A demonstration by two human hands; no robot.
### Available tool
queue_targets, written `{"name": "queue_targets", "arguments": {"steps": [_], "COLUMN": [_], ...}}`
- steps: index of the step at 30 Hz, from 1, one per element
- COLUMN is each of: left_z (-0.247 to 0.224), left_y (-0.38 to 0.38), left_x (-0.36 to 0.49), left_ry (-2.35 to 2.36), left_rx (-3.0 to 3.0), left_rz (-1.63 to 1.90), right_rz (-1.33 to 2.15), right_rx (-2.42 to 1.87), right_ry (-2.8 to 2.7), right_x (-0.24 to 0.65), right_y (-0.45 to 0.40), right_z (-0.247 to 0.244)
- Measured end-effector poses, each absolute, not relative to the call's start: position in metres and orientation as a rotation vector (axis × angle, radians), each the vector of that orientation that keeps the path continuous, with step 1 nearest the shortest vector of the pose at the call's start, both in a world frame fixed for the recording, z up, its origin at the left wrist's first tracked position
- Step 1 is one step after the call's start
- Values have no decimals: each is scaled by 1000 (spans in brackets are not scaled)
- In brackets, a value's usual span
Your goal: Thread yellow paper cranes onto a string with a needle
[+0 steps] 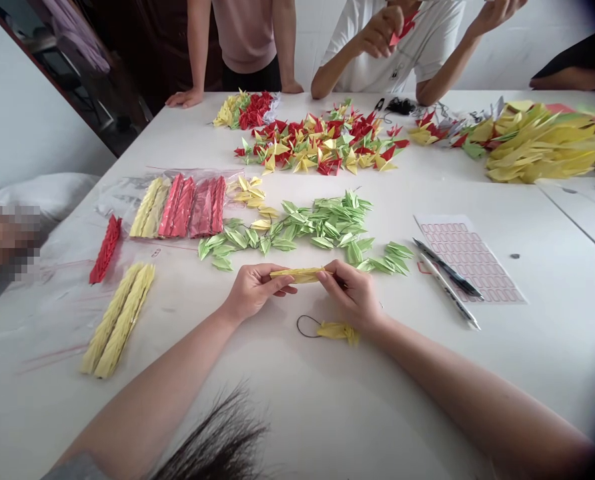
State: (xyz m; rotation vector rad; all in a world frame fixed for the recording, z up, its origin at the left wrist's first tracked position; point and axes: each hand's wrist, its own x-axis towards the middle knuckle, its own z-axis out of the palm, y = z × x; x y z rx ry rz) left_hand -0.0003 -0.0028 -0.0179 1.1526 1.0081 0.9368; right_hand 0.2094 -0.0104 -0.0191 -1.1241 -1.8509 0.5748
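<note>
Between my two hands, above the white table, a short strand of folded yellow paper pieces (300, 274) is held out level. My left hand (257, 288) pinches its left end with thumb and fingers. At the other end my right hand (352, 293) has closed on it, the fingertips partly hidden behind the paper. Below the right hand lies another yellow paper strand (338, 331) with a dark cord loop (307, 326) at its left. Just beyond my hands are strung green folded paper pieces (322, 223).
Yellow braided paper strips (118, 320) and a red strip (106, 250) lie left, near bagged strips (177, 207). Coloured paper cranes (322, 143) pile farther back. A label sheet (472, 257), tweezers (447, 268) and a pen (450, 292) lie right. Co-workers' hands (380, 33) are across the table.
</note>
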Motion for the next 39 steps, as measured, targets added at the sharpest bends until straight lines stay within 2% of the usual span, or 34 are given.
{"name": "queue_targets", "arguments": {"steps": [32, 39], "left_z": [-10, -10], "left_y": [-3, 0], "left_x": [-1, -4], "left_ry": [1049, 1076], "left_rx": [1134, 1106], "left_rz": [887, 867], "right_rz": [813, 585], "right_rx": [-1125, -1063], "right_ry": [-1829, -1871], "right_x": [207, 210], "right_y": [-17, -11], "right_z": [-16, -14]}}
